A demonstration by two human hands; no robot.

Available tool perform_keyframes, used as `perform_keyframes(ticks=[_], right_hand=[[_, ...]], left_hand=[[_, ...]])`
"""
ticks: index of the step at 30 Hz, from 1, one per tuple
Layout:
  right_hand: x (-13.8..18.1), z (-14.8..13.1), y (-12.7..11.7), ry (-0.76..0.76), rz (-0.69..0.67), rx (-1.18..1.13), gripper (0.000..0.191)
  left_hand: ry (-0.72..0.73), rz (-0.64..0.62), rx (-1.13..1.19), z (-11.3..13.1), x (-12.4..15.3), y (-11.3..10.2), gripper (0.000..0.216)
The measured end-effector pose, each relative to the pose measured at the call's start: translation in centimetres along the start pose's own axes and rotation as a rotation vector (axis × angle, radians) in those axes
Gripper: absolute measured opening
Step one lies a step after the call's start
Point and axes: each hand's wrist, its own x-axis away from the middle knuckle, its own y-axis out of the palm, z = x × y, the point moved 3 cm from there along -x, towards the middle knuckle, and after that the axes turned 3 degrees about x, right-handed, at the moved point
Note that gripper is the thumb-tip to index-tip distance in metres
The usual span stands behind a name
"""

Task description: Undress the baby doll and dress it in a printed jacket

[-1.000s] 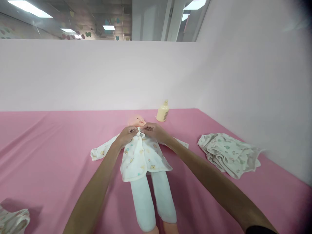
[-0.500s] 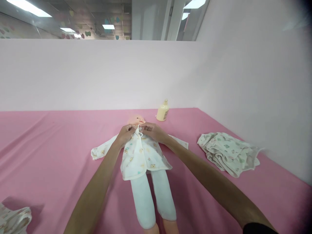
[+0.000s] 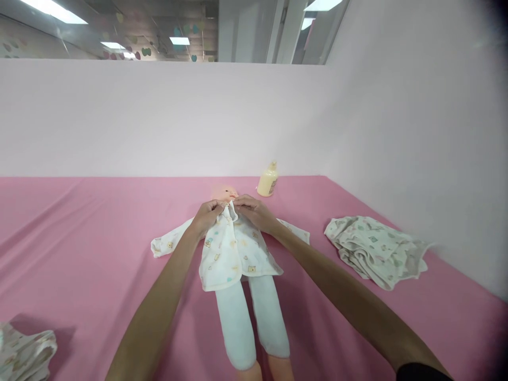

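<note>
Pinching doll's shirt [image 3: 234, 248] collar, L hand [image 3: 208, 216] & R hand [image 3: 252, 210], arms outstretched, fingers closed on fabric

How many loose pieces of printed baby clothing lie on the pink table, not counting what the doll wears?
2: a crumpled printed garment at the right near the wall, and another printed garment at the bottom left corner, partly cut off by the frame edge. More may lie out of view.

One doll [image 3: 238, 264] lies on the pink table [image 3: 79, 238], and two hands [image 3: 206, 216] [image 3: 252, 209] meet at its neck. One cream bottle [image 3: 268, 180] stands just past the doll's head. Two loose printed cloths lie apart from the doll: one [image 3: 375, 250] to its right, one [image 3: 24, 355] at its lower left.
</note>
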Motion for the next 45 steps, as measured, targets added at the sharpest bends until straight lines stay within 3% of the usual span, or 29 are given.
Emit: perform_keyframes(ticks=[10,15,19,24,28,34,39,45], right_hand=[[1.1,-0.7,-0.3,0.068,-0.009,-0.018,0.021],[1.1,-0.2,-0.5,0.305,0.034,-0.192,0.028],[-0.4,-0.5,-1.0,0.512,0.106,-0.211,0.045],[-2.7,-1.2,-1.2,0.693,-0.083,-0.063,0.035],[-3.4,-1.7,-1.2,0.716,-0.210,-0.065,0.020],[-2.8,-1.0,-1.8,0.689,-0.242,-0.195,0.015],[-1.5,-0.4,-1.4,0.645,-0.118,-0.326,0.010],[-0.1,-1.6,-0.1,0.608,0.042,-0.447,0.006]], left_hand=[[0.009,0.012,-0.025,-0.3,-0.4,0.0,0.042],[0.009,0.030,-0.125,0.2,-0.2,0.3,0.035],[0.055,0.013,-0.234,0.7,-0.1,0.7,0.028],[0.127,-0.019,-0.249,0.5,-0.3,0.8,0.029],[0.152,-0.024,-0.281,0.5,-0.3,0.9,0.028],[0.120,-0.027,-0.304,1.2,0.1,1.2,0.025],[0.070,0.033,-0.283,1.2,0.2,1.1,0.026],[0.033,0.102,-0.217,0.7,0.0,1.4,0.023]])
